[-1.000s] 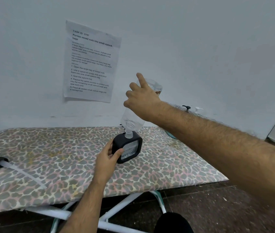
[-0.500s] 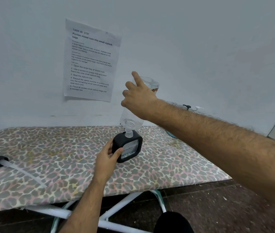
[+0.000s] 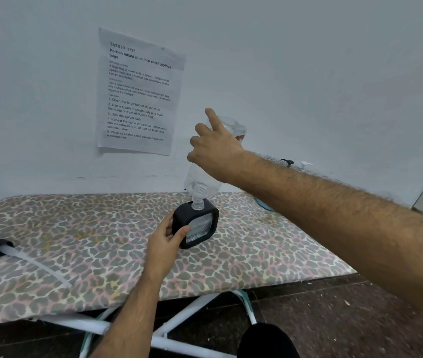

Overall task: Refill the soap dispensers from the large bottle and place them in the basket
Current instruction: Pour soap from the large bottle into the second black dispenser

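Observation:
A black square soap dispenser (image 3: pixel 200 223) with a clear window stands on the leopard-print board (image 3: pixel 76 254). My left hand (image 3: pixel 165 241) grips its left side. My right hand (image 3: pixel 214 148) holds the large clear bottle (image 3: pixel 201 182) upside down, index finger raised, with the bottle's neck set in the dispenser's top opening. The black pump head with its long clear tube (image 3: pixel 6 250) lies at the board's left end. Behind my right forearm, a black pump top (image 3: pixel 287 162) and a white pump top (image 3: pixel 304 164) show at the far right.
A printed sheet (image 3: pixel 138 94) is taped to the white wall behind the board. A teal object (image 3: pixel 263 204) peeks out under my right forearm. White metal legs (image 3: pixel 179 313) cross under the board over a dark floor.
The bottle and my right hand have shifted slightly up and left; the dispenser and my left hand stay in place.

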A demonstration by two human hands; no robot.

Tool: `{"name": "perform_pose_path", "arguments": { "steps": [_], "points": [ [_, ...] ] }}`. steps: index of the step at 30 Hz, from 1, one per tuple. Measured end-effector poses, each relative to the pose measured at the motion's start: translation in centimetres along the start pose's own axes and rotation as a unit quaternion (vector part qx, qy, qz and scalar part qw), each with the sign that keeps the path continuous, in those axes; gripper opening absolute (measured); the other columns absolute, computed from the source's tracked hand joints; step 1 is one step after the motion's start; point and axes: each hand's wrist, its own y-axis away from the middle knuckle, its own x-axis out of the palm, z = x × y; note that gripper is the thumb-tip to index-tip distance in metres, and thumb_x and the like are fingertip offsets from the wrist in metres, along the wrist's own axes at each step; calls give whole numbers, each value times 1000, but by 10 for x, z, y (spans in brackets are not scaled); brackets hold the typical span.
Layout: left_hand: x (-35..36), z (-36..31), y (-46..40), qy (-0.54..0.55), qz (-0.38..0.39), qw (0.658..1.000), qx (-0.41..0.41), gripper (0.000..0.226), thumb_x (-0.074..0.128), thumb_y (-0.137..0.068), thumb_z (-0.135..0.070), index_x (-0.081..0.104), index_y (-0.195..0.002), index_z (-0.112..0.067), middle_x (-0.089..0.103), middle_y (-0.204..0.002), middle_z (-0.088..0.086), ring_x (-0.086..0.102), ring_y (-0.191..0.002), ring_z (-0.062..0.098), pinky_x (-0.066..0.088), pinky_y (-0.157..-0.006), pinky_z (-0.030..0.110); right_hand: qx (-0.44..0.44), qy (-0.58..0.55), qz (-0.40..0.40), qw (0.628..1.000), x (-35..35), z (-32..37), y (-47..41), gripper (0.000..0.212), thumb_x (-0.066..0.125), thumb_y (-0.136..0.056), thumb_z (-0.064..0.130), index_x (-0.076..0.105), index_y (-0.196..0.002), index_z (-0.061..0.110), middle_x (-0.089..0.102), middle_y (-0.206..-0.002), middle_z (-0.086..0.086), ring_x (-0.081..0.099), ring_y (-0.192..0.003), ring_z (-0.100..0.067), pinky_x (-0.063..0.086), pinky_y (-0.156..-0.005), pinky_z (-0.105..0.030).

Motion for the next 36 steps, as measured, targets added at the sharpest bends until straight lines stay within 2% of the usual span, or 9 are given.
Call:
{"name": "perform_pose_path", "arguments": {
  "steps": [2, 5, 9, 17, 22, 25, 29, 36],
  "points": [
    [0, 0, 0, -1, 0, 1000, 0, 59, 67, -92, -27, 44, -146, -25, 63, -118, -6, 59, -94, -8, 50, -66, 5, 8, -16, -3, 1000, 5, -3, 2, 28, 60, -92, 15, 63, -117, 27, 46, -91, 1, 45, -122, -30, 4, -117, -64],
    [0, 0, 0, 0, 0, 1000, 1, 58, 67, -92, -26, 44, -146, -26, 64, -119, -6, 60, -95, -8, 50, -67, 5, 29, -51, -1, 998, 15, -9, 9, 31, 58, -93, 14, 61, -121, 27, 57, -106, -1, 44, -123, -30, 4, -117, -64],
    [0, 1, 0, 4, 1, 1000, 0, 59, 68, -92, -25, 44, -146, -25, 64, -119, -6, 60, -97, -7, 49, -68, 4, 66, -106, 17, 992, 30, -15, 21, 40, 55, -92, 8, 57, -126, 28, 57, -118, -3, 41, -126, -30, 5, -116, -64],
    [0, 3, -1, -1, 0, 1000, -7, 64, 68, -92, -28, 40, -149, -24, 61, -124, -5, 58, -96, -5, 49, -68, 3, 146, -224, 45, 962, 76, -10, 50, 61, 51, -87, -2, 46, -139, 30, 56, -121, -3, 45, -121, -29, 11, -113, -62],
    [1, 3, -1, -12, -2, 1000, -11, 64, 66, -93, -30, 39, -150, -25, 58, -129, -2, 59, -98, 1, 48, -67, 3, 188, -277, 73, 939, 99, -1, 67, 65, 52, -86, -1, 40, -141, 31, 55, -128, -2, 46, -121, -29, 15, -113, -58],
    [1, 4, -2, -11, -2, 1000, -11, 62, 66, -93, -29, 40, -149, -27, 60, -129, 0, 59, -97, -1, 49, -67, 4, 207, -305, 83, 926, 109, 3, 72, 64, 57, -87, 3, 39, -141, 31, 54, -130, -1, 46, -121, -28, 17, -112, -57],
    [1, 7, -3, -6, -2, 1000, -13, 62, 67, -92, -31, 40, -149, -30, 61, -132, 2, 63, -104, 9, 52, -72, 10, 228, -345, 84, 907, 117, 6, 80, 66, 56, -85, 0, 39, -140, 32, 55, -129, 0, 47, -121, -27, 27, -108, -53],
    [1, 8, -4, -7, -3, 1000, -18, 63, 67, -92, -32, 40, -149, -30, 61, -133, 3, 62, -104, 9, 52, -66, 8, 262, -456, 94, 845, 131, 23, 95, 70, 66, -79, 2, 39, -139, 29, 56, -129, -3, 52, -111, -25, 48, -89, -46]
  ]
}}
